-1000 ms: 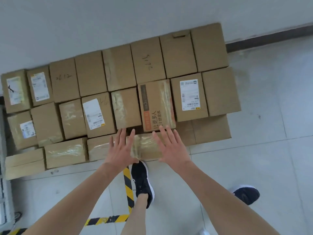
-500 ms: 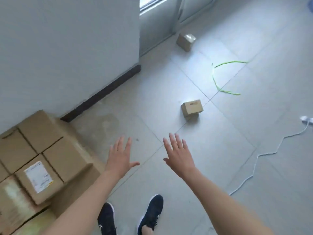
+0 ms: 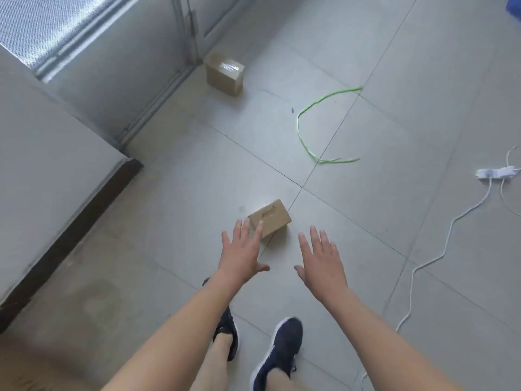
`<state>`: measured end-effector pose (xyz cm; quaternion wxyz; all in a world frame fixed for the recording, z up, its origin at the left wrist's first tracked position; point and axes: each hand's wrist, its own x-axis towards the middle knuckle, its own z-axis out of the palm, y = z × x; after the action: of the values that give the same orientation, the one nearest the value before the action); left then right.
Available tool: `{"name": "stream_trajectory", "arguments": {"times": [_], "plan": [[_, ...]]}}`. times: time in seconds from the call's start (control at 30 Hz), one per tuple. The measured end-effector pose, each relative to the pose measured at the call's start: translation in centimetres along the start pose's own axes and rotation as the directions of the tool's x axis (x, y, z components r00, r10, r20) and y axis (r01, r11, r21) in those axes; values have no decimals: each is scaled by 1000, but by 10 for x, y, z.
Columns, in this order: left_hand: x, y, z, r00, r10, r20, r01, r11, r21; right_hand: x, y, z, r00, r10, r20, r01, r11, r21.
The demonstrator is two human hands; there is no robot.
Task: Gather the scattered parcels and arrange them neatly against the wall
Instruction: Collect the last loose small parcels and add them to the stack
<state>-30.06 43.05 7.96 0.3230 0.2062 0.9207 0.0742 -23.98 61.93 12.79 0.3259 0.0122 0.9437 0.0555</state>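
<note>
Both bare forearms reach forward and down, the left hand (image 3: 241, 252) and the right hand (image 3: 321, 258) held palm-down with fingers spread and empty, side by side but apart, above two dark shoes

A pale grey tiled floor (image 3: 423, 66) is carrying a small brown cardboard parcel (image 3: 272, 217), a taped brown cardboard parcel (image 3: 224, 74) lying near the metal door frame (image 3: 158, 100), a curved green plastic strap (image 3: 304, 128), a white power strip (image 3: 496, 173) with trailing cable, and two dark navy sneakers (image 3: 277, 354).

- Pale grey tiled floor (image 3: 423, 249), dark grout lines.
- White wall (image 3: 42, 165) left, dark skirting (image 3: 70, 227) below.
- Far left, bright frosted window (image 3: 50, 21).
</note>
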Motion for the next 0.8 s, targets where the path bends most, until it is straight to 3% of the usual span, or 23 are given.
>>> {"name": "stream_trajectory", "arguments": {"times": [0.2,0.37,0.5,0.6,0.8], "plan": [[131,19,68,984,-60,168,49,997,67,106,22,29,983,-177,53,179,983,-34],[235,9,133,970,-138,200,120,988,99,220,50,67,983,-180,19,180,984,8],[285,-2,159,974,-122,194,110,992,69,287,75,79,983,-183,-32,182,983,-12],[289,-3,134,976,-107,191,109,994,-2,311,82,65,982,-191,-12,191,981,38],[290,-48,-1,960,-278,45,280,958,-65,335,58,-36,966,-254,-50,258,961,101]]}}
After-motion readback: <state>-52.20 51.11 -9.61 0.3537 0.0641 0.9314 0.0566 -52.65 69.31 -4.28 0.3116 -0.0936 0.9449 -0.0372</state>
